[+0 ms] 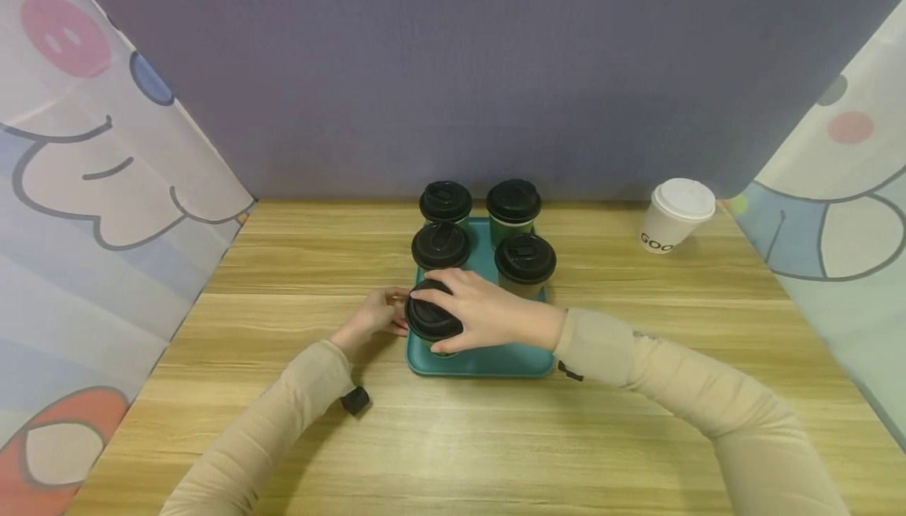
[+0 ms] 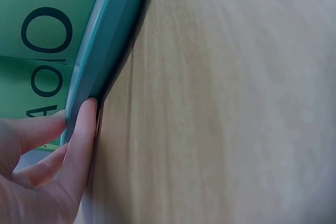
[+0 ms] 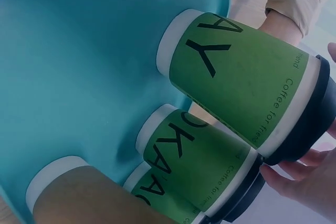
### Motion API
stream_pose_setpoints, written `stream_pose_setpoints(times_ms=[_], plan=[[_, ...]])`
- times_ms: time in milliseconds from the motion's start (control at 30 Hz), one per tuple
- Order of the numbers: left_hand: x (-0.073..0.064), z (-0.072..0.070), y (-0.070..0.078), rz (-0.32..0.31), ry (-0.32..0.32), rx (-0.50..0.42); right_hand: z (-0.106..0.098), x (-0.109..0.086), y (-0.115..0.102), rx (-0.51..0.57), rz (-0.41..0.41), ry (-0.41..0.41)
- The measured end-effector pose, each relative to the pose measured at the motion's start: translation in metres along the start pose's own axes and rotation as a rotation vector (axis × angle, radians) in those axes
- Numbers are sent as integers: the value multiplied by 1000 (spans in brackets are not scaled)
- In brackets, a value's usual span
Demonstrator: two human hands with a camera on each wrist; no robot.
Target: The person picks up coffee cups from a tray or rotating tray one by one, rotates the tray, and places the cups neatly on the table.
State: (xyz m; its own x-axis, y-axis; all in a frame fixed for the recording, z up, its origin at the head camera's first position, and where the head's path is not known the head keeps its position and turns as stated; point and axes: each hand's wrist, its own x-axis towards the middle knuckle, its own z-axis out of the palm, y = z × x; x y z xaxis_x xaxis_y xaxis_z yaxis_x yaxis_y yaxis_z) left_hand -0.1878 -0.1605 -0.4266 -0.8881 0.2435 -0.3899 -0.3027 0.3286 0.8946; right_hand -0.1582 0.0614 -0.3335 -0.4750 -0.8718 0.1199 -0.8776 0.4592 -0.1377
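A teal tray [image 1: 495,360] lies on the table, bearing several lidded paper coffee cups. My right hand [image 1: 488,307] grips the black lid of the front-left coffee cup [image 3: 241,77], which has a green sleeve and stands on the tray. At the tray's left edge, the thumb and fingers of my left hand [image 2: 50,177] pinch its rim. Behind the gripped cup are two more green-sleeved cups, the middle-left cup [image 3: 199,156] and the back-left cup [image 1: 446,201]. On the right side stand a brown-sleeved cup [image 1: 525,264] and a green-sleeved cup [image 1: 513,209].
A white lidded cup [image 1: 672,217] stands apart on the wooden table [image 1: 318,256], at the back right. A grey partition [image 1: 460,68] rises along the back edge. Cartoon-printed curtains [image 1: 85,146] hang at both sides.
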Motion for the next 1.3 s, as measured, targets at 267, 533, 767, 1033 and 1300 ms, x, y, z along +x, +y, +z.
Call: stream_pose_setpoints(times_ms=[267, 533, 767, 1033, 1300], plan=[[2, 1, -2, 3, 12, -15, 5, 5, 1, -7, -2, -15], [-12, 3, 12, 15, -14, -24, 7, 8, 1, 15, -8, -16], [-21, 5, 23, 9, -17, -18, 6, 9, 0, -1, -23, 23], [-20, 5, 23, 9, -18, -1, 1, 3, -3, 22, -24, 43], [-4, 0, 5, 13, -22, -18, -9, -5, -6, 24, -21, 61]])
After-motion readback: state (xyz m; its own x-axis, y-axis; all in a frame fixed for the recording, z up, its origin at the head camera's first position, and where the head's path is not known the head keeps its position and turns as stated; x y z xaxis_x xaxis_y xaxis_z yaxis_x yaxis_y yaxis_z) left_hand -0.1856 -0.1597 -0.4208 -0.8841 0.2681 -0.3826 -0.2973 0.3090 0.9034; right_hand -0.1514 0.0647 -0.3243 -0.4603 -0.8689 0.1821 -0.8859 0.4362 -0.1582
